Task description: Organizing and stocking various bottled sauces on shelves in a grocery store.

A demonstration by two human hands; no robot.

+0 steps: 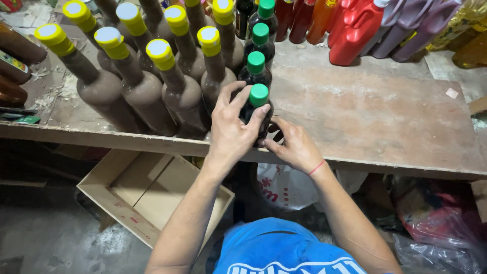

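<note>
A small dark bottle with a green cap (258, 96) stands at the front edge of a worn wooden shelf (375, 116). My left hand (231, 129) wraps its side, thumb up by the cap. My right hand (294, 147), with a red string at the wrist, touches the bottle's base from the right. Behind it, three more green-capped dark bottles (255, 63) stand in a row running back.
Several tall brown bottles with yellow caps (167, 81) crowd the shelf's left half. Red, orange and purple bottles (355, 30) line the back. Below the shelf lie an empty cardboard box (147, 193) and plastic bags (284, 187).
</note>
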